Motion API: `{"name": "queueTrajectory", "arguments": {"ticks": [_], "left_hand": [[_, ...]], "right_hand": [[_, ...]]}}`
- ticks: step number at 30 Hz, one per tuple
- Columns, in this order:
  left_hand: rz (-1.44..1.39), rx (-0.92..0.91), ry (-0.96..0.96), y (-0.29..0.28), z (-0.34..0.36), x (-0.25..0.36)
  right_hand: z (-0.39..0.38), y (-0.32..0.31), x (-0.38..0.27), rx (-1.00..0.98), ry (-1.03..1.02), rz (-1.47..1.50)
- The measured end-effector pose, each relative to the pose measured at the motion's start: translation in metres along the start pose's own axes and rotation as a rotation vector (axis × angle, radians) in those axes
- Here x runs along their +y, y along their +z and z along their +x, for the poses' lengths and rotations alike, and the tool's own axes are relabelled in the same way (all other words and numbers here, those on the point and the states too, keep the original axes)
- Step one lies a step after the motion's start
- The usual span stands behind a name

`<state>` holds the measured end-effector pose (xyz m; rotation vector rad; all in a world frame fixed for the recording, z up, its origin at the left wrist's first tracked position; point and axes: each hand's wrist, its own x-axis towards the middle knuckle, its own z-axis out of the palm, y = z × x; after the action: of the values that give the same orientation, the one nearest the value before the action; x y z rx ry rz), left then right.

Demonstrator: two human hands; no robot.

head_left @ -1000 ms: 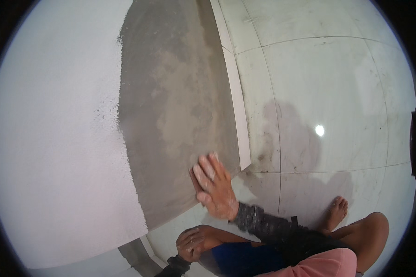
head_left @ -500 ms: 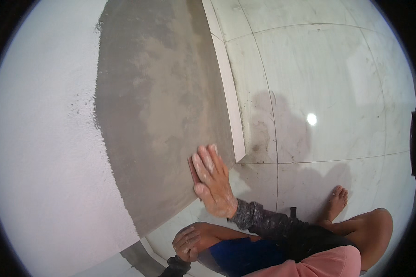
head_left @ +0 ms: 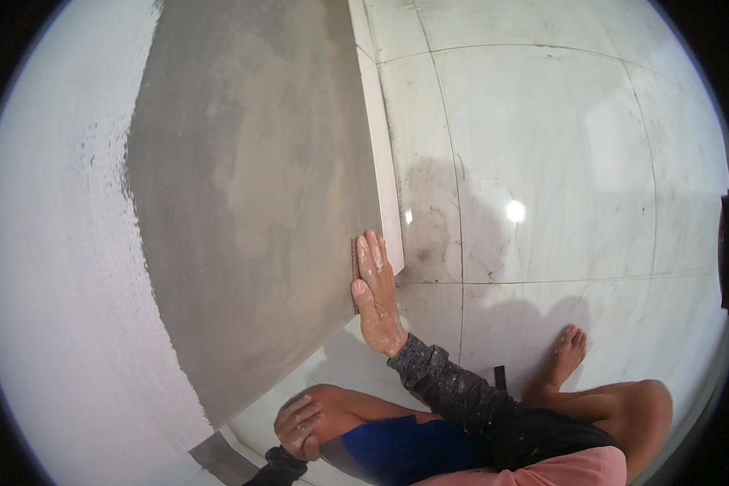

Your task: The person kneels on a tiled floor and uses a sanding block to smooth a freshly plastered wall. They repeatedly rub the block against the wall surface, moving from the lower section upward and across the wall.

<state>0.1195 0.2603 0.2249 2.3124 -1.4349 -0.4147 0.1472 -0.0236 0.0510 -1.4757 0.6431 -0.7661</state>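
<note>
My right hand [head_left: 377,292] presses a thin, flat reddish-brown piece of sandpaper [head_left: 355,263] against the grey wall [head_left: 251,211], low down near its bottom corner. The fingers lie straight along it and are dusted white; only the sandpaper's edge shows past them. On my bent left knee rests my left hand [head_left: 297,428], its whitened fingers draped loosely over the knee and holding nothing. The grey surface is patchy, with lighter smears down its middle.
White paint [head_left: 65,243] borders the grey area with a ragged edge at the left. A pale skirting strip [head_left: 383,154] runs along the wall's foot. Large white floor tiles [head_left: 551,121] spread to the right, with dirt smudges near the skirting. My bare foot [head_left: 569,348] stands on them.
My right hand has slid the sandpaper slightly up and right toward the skirting, turning more upright. The view has shifted a little; my left hand stays on the knee.
</note>
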Motion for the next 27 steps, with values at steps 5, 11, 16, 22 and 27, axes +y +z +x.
{"name": "queueTrajectory", "arguments": {"ticks": [5,11,16,22,27], "left_hand": [[-0.001,0.044,-0.015,0.005,-0.016,0.007],[0.018,0.085,-0.018,0.01,-0.023,0.014],[0.018,0.032,0.023,0.009,-0.011,0.015],[0.047,0.025,-0.007,0.009,-0.021,0.025],[0.061,0.092,0.01,0.015,-0.031,0.03]], "right_hand": [[0.119,-0.004,0.035,0.023,-0.115,-0.004],[0.101,-0.005,0.058,0.007,-0.13,-0.029],[-0.02,-0.005,0.048,-0.036,0.123,0.099],[-0.006,0.015,-0.035,0.033,-0.298,-0.068],[-0.004,-0.015,-0.006,-0.229,-0.215,-0.148]]}}
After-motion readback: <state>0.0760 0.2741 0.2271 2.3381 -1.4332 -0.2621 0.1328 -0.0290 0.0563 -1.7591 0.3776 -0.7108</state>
